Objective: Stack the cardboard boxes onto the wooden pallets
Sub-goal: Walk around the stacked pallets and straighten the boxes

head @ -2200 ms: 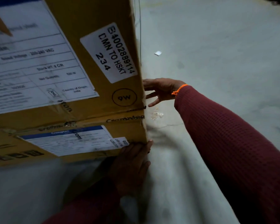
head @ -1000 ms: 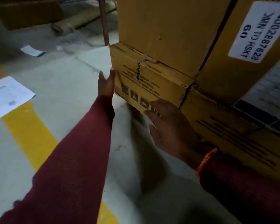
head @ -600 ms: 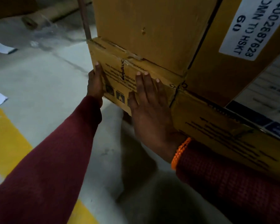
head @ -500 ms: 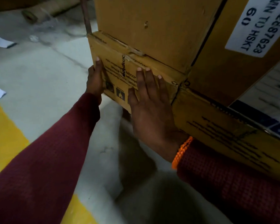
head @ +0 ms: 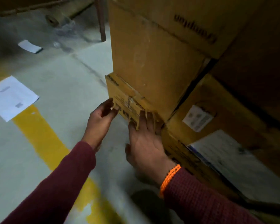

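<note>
A stack of cardboard boxes fills the right half of the view. A low box with printed handling symbols juts out at the stack's corner, under a tall plain box. To its right lies another box with white labels. My left hand is at the low box's left edge, palm turned inward, fingers loosely bent, fingertips at the corner. My right hand lies flat against the low box's front face, fingers straight and pointing up. No pallet shows.
A yellow line runs across the grey concrete floor. White paper sheets lie on the floor to the left, a smaller one farther back. A cardboard roll and a dark metal post stand behind.
My left hand has come away from the low box's side and turned its palm inward. My right hand has slid lower on the front face. The view has drawn back.
</note>
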The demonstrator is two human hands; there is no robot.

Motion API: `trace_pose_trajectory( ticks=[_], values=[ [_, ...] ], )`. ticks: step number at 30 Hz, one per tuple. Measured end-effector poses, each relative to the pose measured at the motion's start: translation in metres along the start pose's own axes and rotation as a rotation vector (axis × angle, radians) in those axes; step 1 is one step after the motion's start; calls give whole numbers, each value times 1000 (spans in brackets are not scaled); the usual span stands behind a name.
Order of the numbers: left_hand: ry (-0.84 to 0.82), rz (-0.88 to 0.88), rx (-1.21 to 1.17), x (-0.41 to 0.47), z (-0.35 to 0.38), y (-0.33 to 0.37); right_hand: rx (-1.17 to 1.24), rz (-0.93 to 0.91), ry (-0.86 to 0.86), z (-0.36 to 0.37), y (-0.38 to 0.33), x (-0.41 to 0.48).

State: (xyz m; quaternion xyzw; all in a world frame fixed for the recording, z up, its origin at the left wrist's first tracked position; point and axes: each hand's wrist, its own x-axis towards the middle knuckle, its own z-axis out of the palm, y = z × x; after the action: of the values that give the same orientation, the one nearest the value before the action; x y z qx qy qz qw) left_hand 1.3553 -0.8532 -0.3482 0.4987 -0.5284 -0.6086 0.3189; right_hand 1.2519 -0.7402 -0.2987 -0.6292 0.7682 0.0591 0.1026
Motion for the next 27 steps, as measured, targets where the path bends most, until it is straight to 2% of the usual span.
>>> trace_pose_trajectory(
  ticks=[3, 7, 11, 14, 19, 22, 27],
  values=[
    [-37, -57, 4, -53, -11, 84, 150, 55, 68, -74, -7, -30],
    [-67, -176, -32, -137, -23, 223, 400, 183, 1, -202, -21, -85],
    [-188, -288, 59, -203, -38, 345, 498, 334, -1, -333, -31, -133],
    [-238, -263, 88, -228, -54, 416, 634, 378, 13, -398, -35, -147],
    [-329, -262, 149, -197, -71, 470, 739, 467, 105, -435, -20, -144],
    [-451, -259, 306, -140, -62, 487, 757, 511, 236, -441, -11, -112],
    [-609, -144, 554, -24, -55, 535, 861, 576, 416, -455, 0, -18]
  ],
)
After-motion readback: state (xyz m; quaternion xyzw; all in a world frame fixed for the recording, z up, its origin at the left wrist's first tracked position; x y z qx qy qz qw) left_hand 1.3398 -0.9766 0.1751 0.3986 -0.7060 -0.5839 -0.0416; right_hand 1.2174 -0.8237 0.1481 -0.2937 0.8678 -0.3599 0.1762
